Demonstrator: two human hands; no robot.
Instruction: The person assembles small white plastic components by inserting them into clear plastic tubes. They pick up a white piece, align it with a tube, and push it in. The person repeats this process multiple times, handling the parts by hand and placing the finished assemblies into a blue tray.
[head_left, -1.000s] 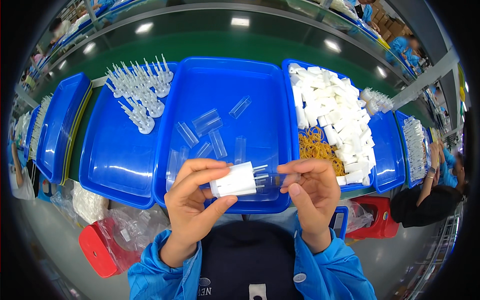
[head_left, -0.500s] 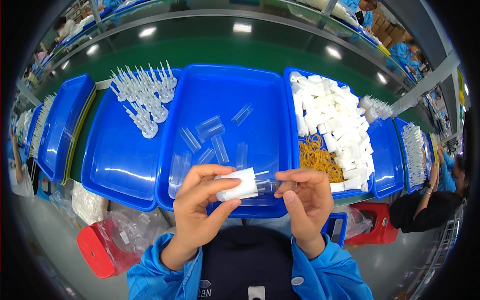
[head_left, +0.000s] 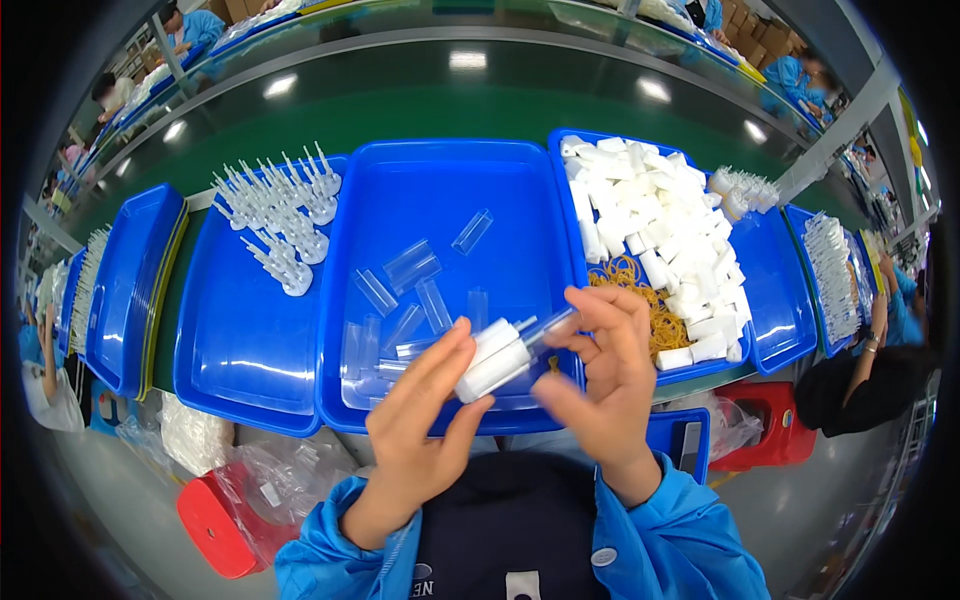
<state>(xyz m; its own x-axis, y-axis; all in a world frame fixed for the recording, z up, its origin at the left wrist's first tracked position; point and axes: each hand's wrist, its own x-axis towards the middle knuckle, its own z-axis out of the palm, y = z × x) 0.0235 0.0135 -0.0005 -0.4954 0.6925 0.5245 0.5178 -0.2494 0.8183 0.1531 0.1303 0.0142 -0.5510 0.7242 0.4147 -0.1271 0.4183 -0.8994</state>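
My left hand (head_left: pixel 425 410) is closed around a bundle of white foam sleeves (head_left: pixel 492 368), with thin pale stems sticking out at the right end. A clear plastic tube (head_left: pixel 552 327) lies at those stems, against the fingers of my right hand (head_left: pixel 610 385). The right thumb is smeared by motion and stands off the tube. Whether the tube sits over a stem I cannot tell. Both hands are above the near edge of the middle blue tray (head_left: pixel 450 230), where several loose clear tubes (head_left: pixel 412 266) lie.
The left blue tray (head_left: pixel 245 350) holds several clusters of white stemmed pieces (head_left: pixel 285 215). On the right, another tray has a heap of white foam sleeves (head_left: pixel 655 215) and tan rubber bands (head_left: pixel 660 320). Stacked trays (head_left: pixel 130 290) stand far left; red stools (head_left: pixel 215 530) are below.
The bundle has tilted, its stem end now pointing up and right. My right hand has risen slightly and its thumb has come away from the tube. The whole view has shifted a little.
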